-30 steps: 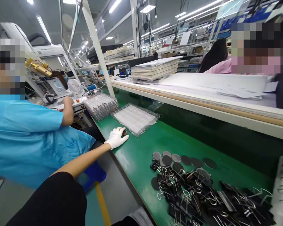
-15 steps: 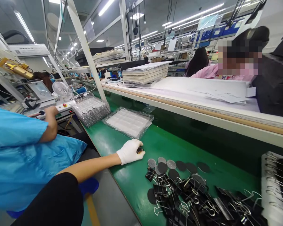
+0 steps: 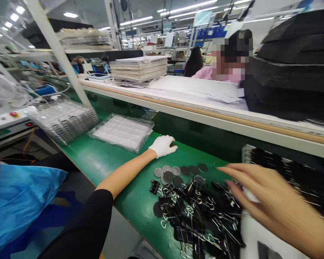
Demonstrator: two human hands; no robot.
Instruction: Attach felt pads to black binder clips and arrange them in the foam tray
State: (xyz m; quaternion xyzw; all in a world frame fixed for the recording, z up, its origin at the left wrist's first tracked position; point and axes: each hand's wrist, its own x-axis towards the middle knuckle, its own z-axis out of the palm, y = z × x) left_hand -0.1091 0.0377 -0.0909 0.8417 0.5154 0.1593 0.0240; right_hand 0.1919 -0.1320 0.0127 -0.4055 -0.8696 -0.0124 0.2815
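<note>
My left hand (image 3: 163,146), in a white glove, is closed around a small dark round piece (image 3: 172,145) above the green bench; most of the piece is hidden by the fingers. My bare right hand (image 3: 261,190) is smeared by motion, its fingers stretched out and the thumb apart, over the right side of a heap of black binder clips (image 3: 189,216). Between the hands lie several clear discs (image 3: 158,172) and black discs (image 3: 168,177), some overlapping, at the heap's far edge. Another black disc (image 3: 158,209) lies left of the clips.
A clear plastic tray (image 3: 121,131) with pale compartments lies beyond my left arm, beside a stack of clear trays (image 3: 67,118). A raised shelf (image 3: 178,109) runs along the back. A white rack of black pieces (image 3: 270,158) stands right. A co-worker's blue garment (image 3: 24,198) is close left.
The view has turned to the right. My right hand has come into view over the clips. My left hand, still closed on the round piece, has moved farther out over the bench.
</note>
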